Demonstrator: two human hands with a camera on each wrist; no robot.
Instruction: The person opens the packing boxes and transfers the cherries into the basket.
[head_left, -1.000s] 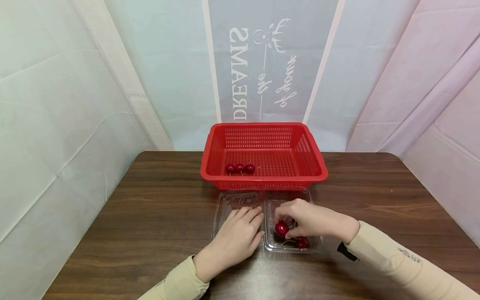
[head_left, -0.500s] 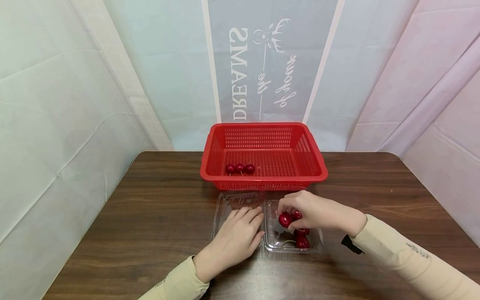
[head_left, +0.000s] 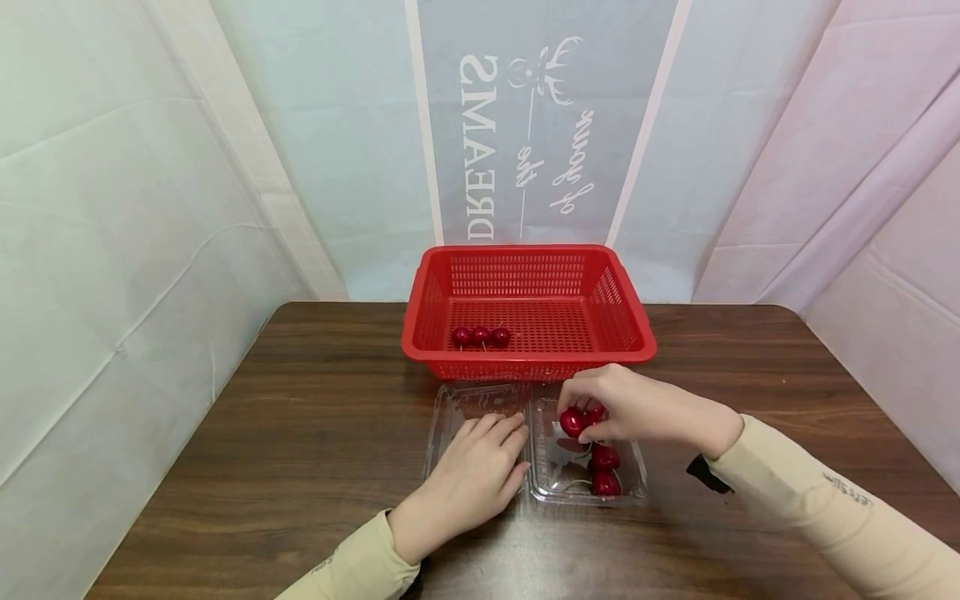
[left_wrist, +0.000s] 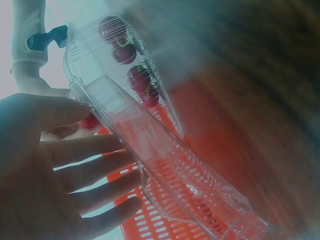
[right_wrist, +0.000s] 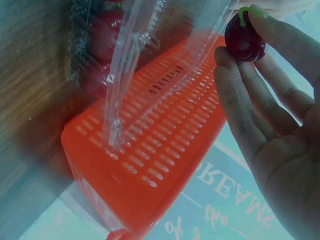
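Between the thumb and fingers of my right hand (head_left: pixel 633 404) is a dark red cherry (head_left: pixel 572 422), held above the clear plastic clamshell box's right half (head_left: pixel 551 483). The right wrist view shows this cherry (right_wrist: pixel 244 39) with its green stem beside the thumb. Several more cherries (head_left: pixel 606 482) lie along the right side of that half, partly hidden by the right hand. My left hand (head_left: pixel 476 471) rests on the box's left half, the lid (head_left: pixel 442 425); its fingers (left_wrist: pixel 107 175) look nearly straight and touch the lid's edge in the left wrist view.
Just behind the box stands a red slotted plastic basket (head_left: pixel 636 337). Three cherries (head_left: pixel 481 336) sit in a row near its front left. Everything stands on a dark wooden table (head_left: pixel 315 400), with pale printed cloth (head_left: pixel 360 150) hanging behind and at the sides.
My right hand has risen off the box's floor and moved toward the basket with the cherry, uncovering more cherries at the box's right side. The left hand has not moved.
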